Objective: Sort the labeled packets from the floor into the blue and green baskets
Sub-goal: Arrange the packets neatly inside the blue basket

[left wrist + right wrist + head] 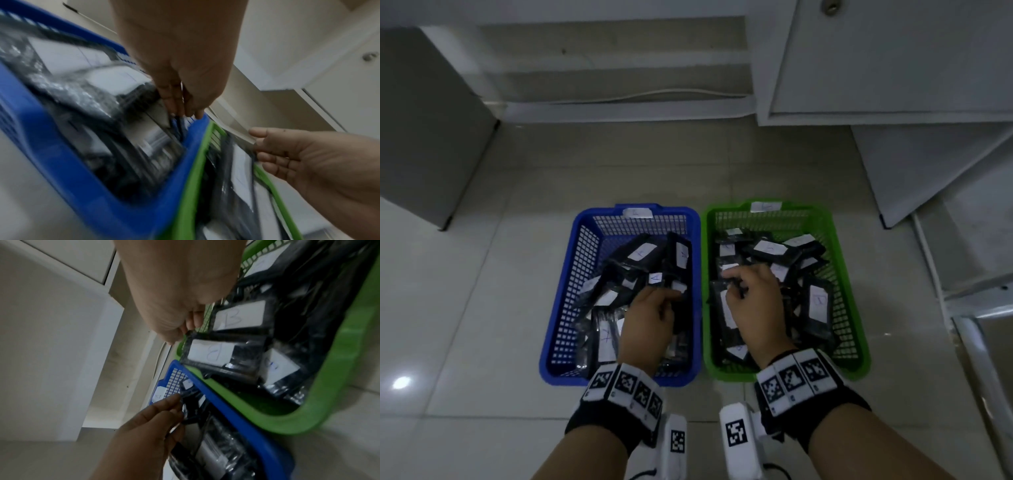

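Since no packet lies on the visible floor (pixel 465 291), the sorting looks close to finished, though whatever sits behind the camera cannot be judged.

Nearest, both wrists carry bands of black-and-white square markers; no words show on them.

Past them, the left hand (pixel 650 317) reaches into the blue basket (pixel 558 308) and the right hand (pixel 751 301) into the green basket (pixel 854 308), the two baskets standing side by side with rims touching or nearly so. In the right-wrist view the left fingers appear to curl round a black packet (pixel 190 412) inside the blue basket. The right fingertips pinch the edge of a B packet (pixel 209 352) at the green basket's inner side. Probably these are the last two going in, or the piles are being tidied.

Both baskets hold heaps of black packets with white handwritten labels. Those in blue read "A" where legible (pixel 655 278); those in green read "B" (pixel 238 316).

Farthest, each basket has a white tag on its far rim: the blue tag (pixel 159 395) seems to say "A", the green tag (pixel 766 206) is too faint to read.
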Tool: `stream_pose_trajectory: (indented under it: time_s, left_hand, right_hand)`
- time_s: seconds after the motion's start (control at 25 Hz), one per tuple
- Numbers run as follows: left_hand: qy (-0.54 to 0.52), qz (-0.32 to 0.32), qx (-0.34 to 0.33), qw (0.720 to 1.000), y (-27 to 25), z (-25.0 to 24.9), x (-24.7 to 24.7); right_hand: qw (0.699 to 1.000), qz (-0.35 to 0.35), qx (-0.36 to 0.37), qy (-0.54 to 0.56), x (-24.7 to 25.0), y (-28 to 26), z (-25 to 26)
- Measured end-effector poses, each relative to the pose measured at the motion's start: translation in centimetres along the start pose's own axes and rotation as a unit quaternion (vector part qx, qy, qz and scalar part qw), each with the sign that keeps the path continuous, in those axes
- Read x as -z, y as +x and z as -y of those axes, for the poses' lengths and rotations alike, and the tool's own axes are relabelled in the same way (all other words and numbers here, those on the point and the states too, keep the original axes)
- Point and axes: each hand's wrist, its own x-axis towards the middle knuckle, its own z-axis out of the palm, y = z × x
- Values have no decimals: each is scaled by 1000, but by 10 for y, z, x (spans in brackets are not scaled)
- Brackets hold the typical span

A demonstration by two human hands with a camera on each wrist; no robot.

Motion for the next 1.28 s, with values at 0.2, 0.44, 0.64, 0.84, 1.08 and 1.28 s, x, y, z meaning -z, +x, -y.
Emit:
stream_pose_trajectory:
  time_s: [0.2, 0.44, 0.64, 0.84, 1.08, 1.28]
  left_hand:
    - [-88, -111, 64, 988, 21, 49, 49]
    - [-136, -97, 114, 979, 36, 90, 93]
    - [-103, -41, 130, 985, 60, 100, 103]
    - [-93, 59, 204, 973, 105, 105, 84]
    - [-226, 20, 280, 933, 116, 93, 58]
    - [-233, -37, 302, 924, 131, 70, 52]
  right_hand:
    - [999, 50, 10, 11, -58, 20, 41]
    - [986, 137, -17, -95, -111, 52, 73]
    - [972, 174, 10, -156, -126, 66, 72]
    - [964, 220, 66, -135, -121, 73, 60]
    - [946, 299, 77, -95, -108, 83, 52]
    - [927, 363, 62, -75, -98, 97, 53]
